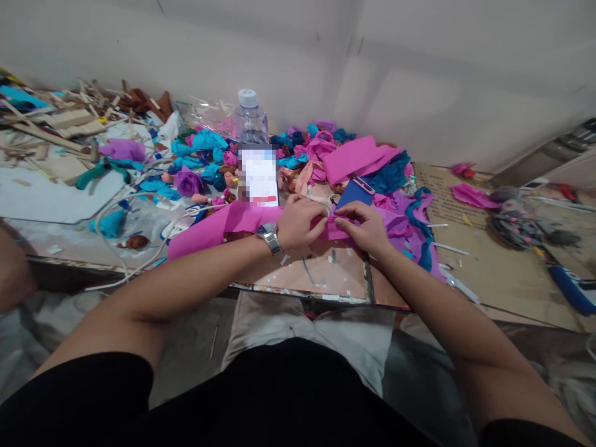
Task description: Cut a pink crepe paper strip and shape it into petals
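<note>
A long pink crepe paper strip point(205, 233) stretches across the near part of the table and runs under my left wrist. My left hand point(302, 218), with a watch on its wrist, is closed in a pinch on the strip. Close beside it, my right hand point(365, 226) pinches the same pink paper between thumb and fingers. The fingertips of both hands nearly meet, and the folds between them are partly hidden. Just behind the right hand lies a blue box point(354, 194) with a pink-handled cutter point(364, 185) on it. A phone point(261, 177) stands behind the left hand.
Behind the phone is a clear bottle point(251, 118). Rolled paper flowers point(189, 181) and pink sheets point(358, 158) are heaped along the wall. Wooden sticks point(69, 121) and green-handled pliers point(102, 172) lie left, with a white cable point(125, 248) nearer. Brown cardboard point(465, 267) covers the right side.
</note>
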Motion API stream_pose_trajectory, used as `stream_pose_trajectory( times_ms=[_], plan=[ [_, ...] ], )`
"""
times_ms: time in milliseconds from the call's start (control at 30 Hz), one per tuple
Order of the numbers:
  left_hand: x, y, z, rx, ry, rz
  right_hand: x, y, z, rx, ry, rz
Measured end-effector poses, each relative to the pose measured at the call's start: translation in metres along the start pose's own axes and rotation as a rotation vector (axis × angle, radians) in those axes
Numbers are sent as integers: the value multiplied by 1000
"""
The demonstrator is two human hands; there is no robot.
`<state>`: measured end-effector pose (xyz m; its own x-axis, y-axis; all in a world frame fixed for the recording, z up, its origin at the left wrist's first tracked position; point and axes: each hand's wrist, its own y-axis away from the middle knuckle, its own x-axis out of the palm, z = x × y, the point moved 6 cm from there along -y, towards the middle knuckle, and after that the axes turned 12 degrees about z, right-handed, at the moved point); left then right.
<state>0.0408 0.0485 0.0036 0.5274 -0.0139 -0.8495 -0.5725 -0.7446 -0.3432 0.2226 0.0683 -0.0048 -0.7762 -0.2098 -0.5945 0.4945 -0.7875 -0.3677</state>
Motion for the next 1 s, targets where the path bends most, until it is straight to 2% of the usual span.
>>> stream_pose_trajectory(
  times_ms=[133, 267, 567, 767, 1000],
  plan=[
    [-3, 0, 0, -21, 1, -12, -6, -1, 3, -9, 46, -29],
    [-4, 0, 2, -34, 7, -23, -9, 0, 3, 46, 61, -39],
    [-4, -1, 3, -55, 8, 4, -8, 1, -5, 123, -36, -50],
    [-2, -1, 3, -40, 10, 3, -3, 2, -17, 301, -257, 4],
    [1, -1, 2, -7, 21, 2, 8, 0, -21, 366, -351, 167]
  ],
)
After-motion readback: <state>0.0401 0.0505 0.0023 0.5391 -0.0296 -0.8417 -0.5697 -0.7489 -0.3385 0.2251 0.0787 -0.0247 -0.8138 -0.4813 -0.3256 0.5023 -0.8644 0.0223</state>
